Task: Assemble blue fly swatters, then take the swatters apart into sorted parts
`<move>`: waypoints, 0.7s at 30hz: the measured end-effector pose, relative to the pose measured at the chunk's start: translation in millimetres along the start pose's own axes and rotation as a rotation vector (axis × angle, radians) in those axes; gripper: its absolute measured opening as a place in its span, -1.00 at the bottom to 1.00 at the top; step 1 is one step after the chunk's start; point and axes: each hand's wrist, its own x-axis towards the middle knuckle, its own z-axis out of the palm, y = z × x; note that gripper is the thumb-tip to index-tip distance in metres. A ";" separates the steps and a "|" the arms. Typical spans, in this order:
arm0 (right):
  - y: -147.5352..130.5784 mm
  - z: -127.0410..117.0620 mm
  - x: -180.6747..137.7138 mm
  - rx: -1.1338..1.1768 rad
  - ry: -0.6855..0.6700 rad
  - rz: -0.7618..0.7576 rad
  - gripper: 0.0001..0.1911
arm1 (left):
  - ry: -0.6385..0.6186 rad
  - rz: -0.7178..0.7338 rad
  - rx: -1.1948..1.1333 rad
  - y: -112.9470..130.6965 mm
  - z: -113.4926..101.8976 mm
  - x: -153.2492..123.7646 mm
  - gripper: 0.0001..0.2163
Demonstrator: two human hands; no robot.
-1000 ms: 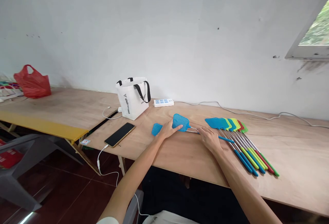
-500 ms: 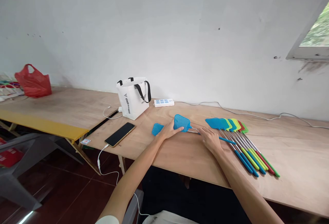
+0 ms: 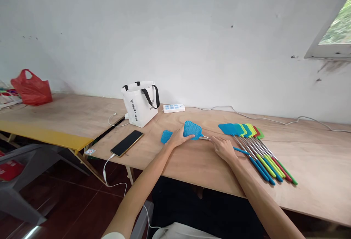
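Observation:
My left hand (image 3: 177, 138) grips a blue fly swatter (image 3: 192, 129) at its mesh head, with the thumb across the lower edge. Around the thin metal shaft of that swatter, close to the head, are the curled fingers of my right hand (image 3: 223, 149). A blue handle shows beyond the right hand. Another blue swatter head (image 3: 166, 136) lies on the table, partly covered by my left hand; most of the rest of it is hidden. To the right, several fly swatters (image 3: 253, 147) in blue, yellow-green, red and green lie side by side, overlapping at their heads.
A black phone (image 3: 127, 143) on a white cable lies at left on the wooden table (image 3: 192, 173). Behind it stand a white bag (image 3: 141, 107) and a power strip (image 3: 173, 108). A red plastic bag (image 3: 31, 88) sits on the neighbouring table, with a grey chair (image 3: 22, 180) below.
The view has shifted slightly, so everything appears a little further left and mostly higher. Both hands keep nearly the same places on the swatter.

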 end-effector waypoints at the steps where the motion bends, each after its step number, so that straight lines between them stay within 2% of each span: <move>1: 0.3 0.2 0.1 0.005 -0.005 0.001 -0.70 | 0.007 -0.008 0.011 -0.3 0.2 0.4 -0.42; 6: 2.8 0.2 0.4 0.028 -0.021 0.000 -0.71 | 0.064 -0.023 0.016 3.3 0.1 0.7 -0.43; 12: 2.1 0.7 -0.9 0.030 -0.030 -0.009 -0.68 | 0.047 0.043 -0.049 8.4 -0.2 -0.8 -0.40; 21: -2.2 0.1 0.3 -0.011 -0.051 0.009 -0.67 | 0.058 -0.018 -0.016 9.4 2.0 -1.6 -0.44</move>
